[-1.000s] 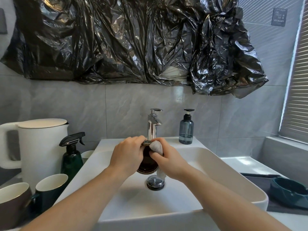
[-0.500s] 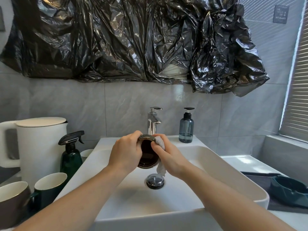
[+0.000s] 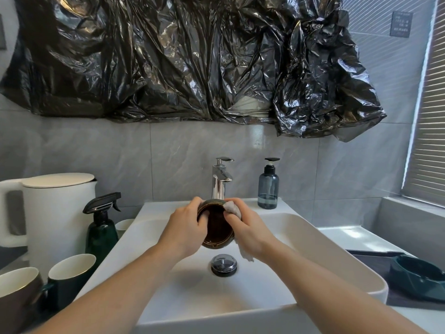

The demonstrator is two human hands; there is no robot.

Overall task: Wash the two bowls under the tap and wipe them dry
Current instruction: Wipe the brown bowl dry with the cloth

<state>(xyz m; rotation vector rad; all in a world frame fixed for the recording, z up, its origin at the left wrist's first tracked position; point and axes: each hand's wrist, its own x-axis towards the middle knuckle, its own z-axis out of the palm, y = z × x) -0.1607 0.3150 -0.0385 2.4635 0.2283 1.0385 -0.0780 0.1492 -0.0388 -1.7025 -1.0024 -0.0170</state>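
Two hands wiping one brown bowl (image 3: 218, 227) over the washbasin (image 3: 313, 239), below the tap (image 3: 220, 180).

Left hand (image 3: 185, 229) curled round the bowl's left wall, bowl tipped on edge above the drain plug (image 3: 224, 264); right hand (image 3: 248, 229) pinching a white cloth (image 3: 232, 208) against the far rim. Compared with a second earlier: bowl turned slightly, cloth shifted along the rim; no water seen running, so drying judged under way. Second, teal bowl (image 3: 419, 277) waiting on the counter's right edge.

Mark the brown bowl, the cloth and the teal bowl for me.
brown bowl (image 3: 216, 227), head view, dark inner wall.
cloth (image 3: 233, 207), head view, bunched top.
teal bowl (image 3: 419, 278), head view, outer side wall.
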